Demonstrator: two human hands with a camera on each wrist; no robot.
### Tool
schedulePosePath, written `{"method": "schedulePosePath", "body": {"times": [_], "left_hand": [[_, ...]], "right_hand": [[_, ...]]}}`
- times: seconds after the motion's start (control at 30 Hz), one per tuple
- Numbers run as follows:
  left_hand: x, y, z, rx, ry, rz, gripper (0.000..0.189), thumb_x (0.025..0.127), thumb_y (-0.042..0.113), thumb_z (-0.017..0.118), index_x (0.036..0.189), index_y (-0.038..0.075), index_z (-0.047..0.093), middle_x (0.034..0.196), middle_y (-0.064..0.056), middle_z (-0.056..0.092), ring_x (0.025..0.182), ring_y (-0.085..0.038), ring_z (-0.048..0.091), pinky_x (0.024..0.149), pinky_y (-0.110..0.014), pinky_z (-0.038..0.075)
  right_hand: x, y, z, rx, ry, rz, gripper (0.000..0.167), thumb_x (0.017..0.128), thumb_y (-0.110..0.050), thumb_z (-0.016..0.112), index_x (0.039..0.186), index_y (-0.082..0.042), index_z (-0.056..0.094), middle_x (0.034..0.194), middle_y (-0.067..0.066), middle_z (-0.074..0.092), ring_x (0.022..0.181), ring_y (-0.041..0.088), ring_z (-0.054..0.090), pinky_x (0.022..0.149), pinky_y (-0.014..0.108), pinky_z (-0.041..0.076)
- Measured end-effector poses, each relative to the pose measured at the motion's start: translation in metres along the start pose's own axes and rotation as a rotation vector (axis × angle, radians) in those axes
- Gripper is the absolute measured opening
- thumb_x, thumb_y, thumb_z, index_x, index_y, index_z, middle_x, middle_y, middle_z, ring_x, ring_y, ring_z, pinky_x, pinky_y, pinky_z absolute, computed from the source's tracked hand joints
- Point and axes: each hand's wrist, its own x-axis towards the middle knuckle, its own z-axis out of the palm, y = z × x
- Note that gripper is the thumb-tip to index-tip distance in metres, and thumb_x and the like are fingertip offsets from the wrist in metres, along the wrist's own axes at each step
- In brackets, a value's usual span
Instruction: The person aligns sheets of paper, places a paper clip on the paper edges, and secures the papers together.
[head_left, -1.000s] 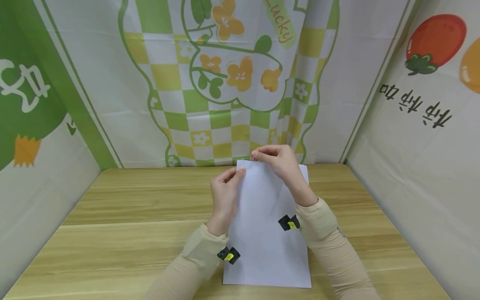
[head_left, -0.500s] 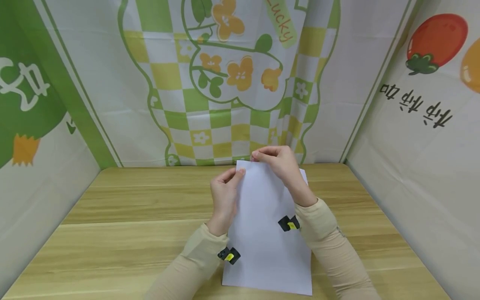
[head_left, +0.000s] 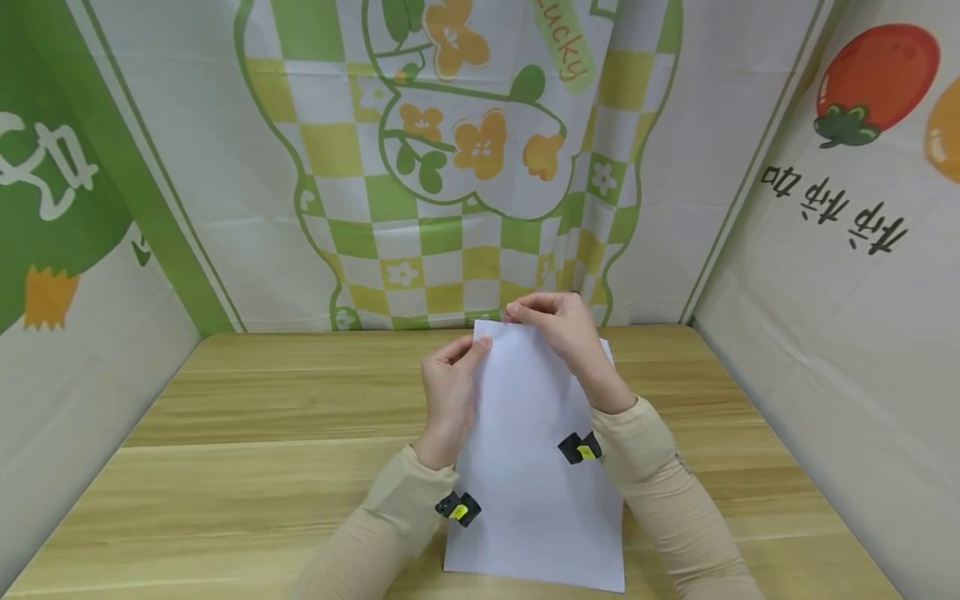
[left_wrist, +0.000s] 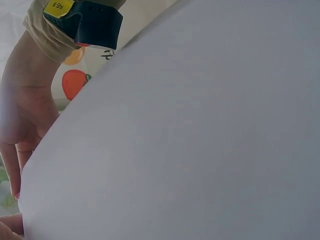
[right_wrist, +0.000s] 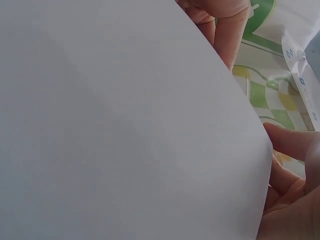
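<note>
A tall white sheet of paper (head_left: 536,467) stands raised between the hands over the table, its lower edge toward the viewer. My left hand (head_left: 448,400) pinches the sheet's top left corner, thumb on the near face. At the top edge, a little to the right, my right hand (head_left: 562,329) pinches a small pinkish-red item (head_left: 509,317) between thumb and forefinger; its kind cannot be told. In the left wrist view the sheet (left_wrist: 175,125) fills most of the picture, with the right hand (left_wrist: 30,110) beyond its edge. The right wrist view shows mostly paper (right_wrist: 130,125).
The wooden table (head_left: 300,417) runs back to a checkered curtain (head_left: 438,283). Printed cloth walls stand at the left (head_left: 112,275) and right (head_left: 825,292). Each sleeved wrist bears a black camera mount (head_left: 580,448) with a yellow label.
The sheet's lower right corner has shifted toward the viewer, and its far right corner has dipped slightly. Both hands keep nearly the same place, the right one drifting barely rightward.
</note>
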Motion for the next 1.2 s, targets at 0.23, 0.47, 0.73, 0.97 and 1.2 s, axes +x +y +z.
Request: {"method": "schedulePosePath", "body": {"times": [0.23,0.47,0.73,0.97,1.2], "left_hand": [[0.0013,-0.0007,0.0007,-0.004,0.006,0.008,0.017,0.078,0.001,0.074,0.091,-0.009,0.072,0.073,0.001,0.068,0.067,-0.009,0.06,0.06,-0.021,0.049],[0.0,0.0004,0.0015,0.002,0.004,0.021,0.016,0.078,0.002,0.074,0.09,-0.008,0.072,0.072,0.002,0.068,0.067,-0.009,0.059,0.059,-0.021,0.048],[-0.0003,0.0011,0.0013,0.025,-0.002,0.025,0.018,0.079,0.003,0.074,0.092,-0.009,0.072,0.073,0.003,0.067,0.067,-0.009,0.059,0.06,-0.021,0.048],[-0.0003,0.0008,0.0014,0.023,-0.013,0.033,0.018,0.079,0.002,0.073,0.092,-0.009,0.071,0.073,0.003,0.067,0.067,-0.008,0.058,0.059,-0.021,0.048],[-0.0016,0.0021,0.0012,0.02,-0.008,0.037,0.017,0.079,0.002,0.073,0.091,-0.01,0.071,0.071,0.003,0.067,0.066,-0.008,0.058,0.059,-0.02,0.047]], "right_hand": [[0.001,0.0005,-0.0007,-0.006,0.0,0.003,0.023,0.086,-0.027,0.07,0.092,-0.006,0.075,0.09,0.009,0.074,0.092,0.017,0.064,0.085,0.03,0.044],[0.0002,-0.0011,-0.0016,0.004,-0.001,0.019,0.021,0.086,-0.026,0.07,0.093,-0.006,0.075,0.091,0.009,0.073,0.094,0.018,0.064,0.087,0.031,0.043],[0.0008,-0.0036,-0.0031,-0.006,-0.006,0.027,0.021,0.085,-0.023,0.07,0.094,-0.005,0.075,0.093,0.009,0.073,0.097,0.017,0.063,0.089,0.031,0.043],[0.0023,-0.0019,-0.004,-0.008,-0.015,0.02,0.021,0.085,-0.023,0.071,0.094,-0.005,0.075,0.093,0.009,0.074,0.097,0.017,0.064,0.09,0.031,0.043],[0.0016,0.0003,-0.0046,-0.006,-0.021,0.02,0.021,0.085,-0.025,0.071,0.094,-0.006,0.075,0.094,0.008,0.074,0.097,0.017,0.064,0.091,0.032,0.043]]}}
